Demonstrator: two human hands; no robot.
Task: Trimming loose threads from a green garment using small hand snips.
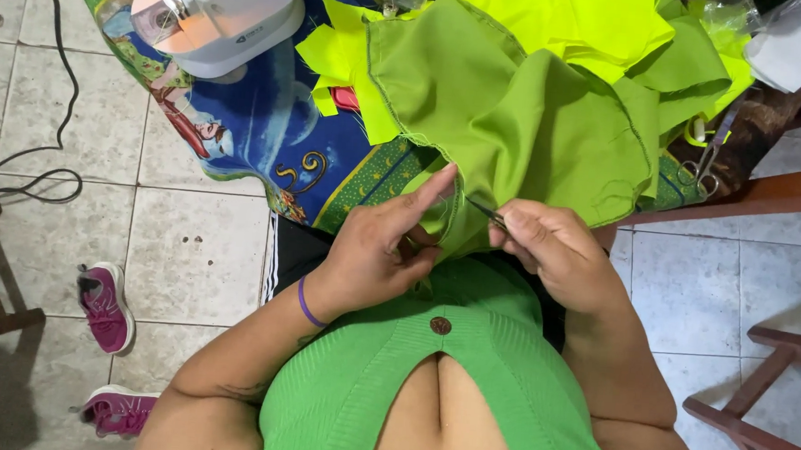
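Matt green cloth (518,121), glossy white plastic sewing machine (214,10), worn floor tiles (195,249).

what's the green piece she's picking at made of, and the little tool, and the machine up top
Green piece: woven cloth, matte, with frayed edges and soft folds. Tool in the right hand: thin, dark, probably metal. Sewing machine: glossy white moulded plastic, apparently.

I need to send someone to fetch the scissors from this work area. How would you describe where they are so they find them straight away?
Start at the heap of green fabric on the table. Follow it to the far right, where the dark wooden table edge shows. The scissors lie there, partly under neon-yellow scraps: the only metal thing there, with looped handles pointing toward the person.
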